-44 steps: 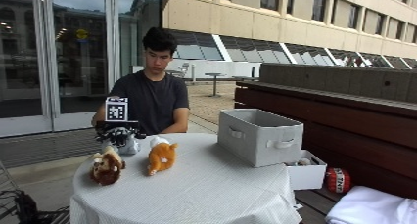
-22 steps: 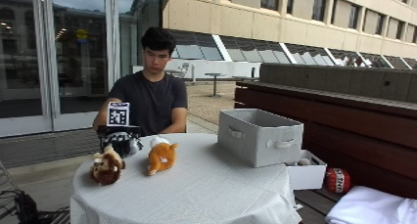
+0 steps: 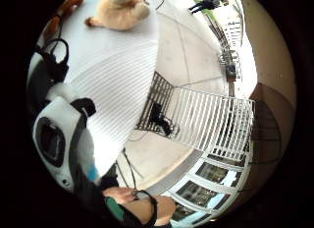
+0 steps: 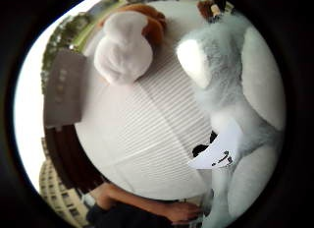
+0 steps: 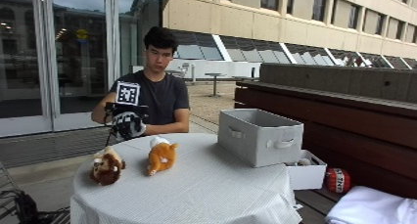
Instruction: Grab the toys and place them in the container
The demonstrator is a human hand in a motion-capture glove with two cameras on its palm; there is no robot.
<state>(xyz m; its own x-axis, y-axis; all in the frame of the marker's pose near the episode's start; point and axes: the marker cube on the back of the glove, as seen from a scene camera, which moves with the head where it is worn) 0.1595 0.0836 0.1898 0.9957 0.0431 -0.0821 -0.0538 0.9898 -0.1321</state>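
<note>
Outside, a round table (image 5: 196, 185) under a white ribbed cloth stood on a paved terrace, glass doors behind the seated person and a long wooden bench (image 5: 326, 101) alongside. A grey fabric bin (image 5: 259, 136) sat on the table's far side. An orange plush (image 5: 161, 155) and a brown one (image 5: 106, 165) lay near the front edge, apart from each other. The gloved right hand (image 5: 127, 123) hung above the table's rim, its fingers curled round a grey and white plush (image 5: 130, 127). From the thumb side of the palm, that grey plush (image 4: 235, 90) loomed close, with a paper tag (image 4: 218, 152). The little-finger side showed the cloth and the orange plush (image 3: 120, 12) lying on it.
</note>
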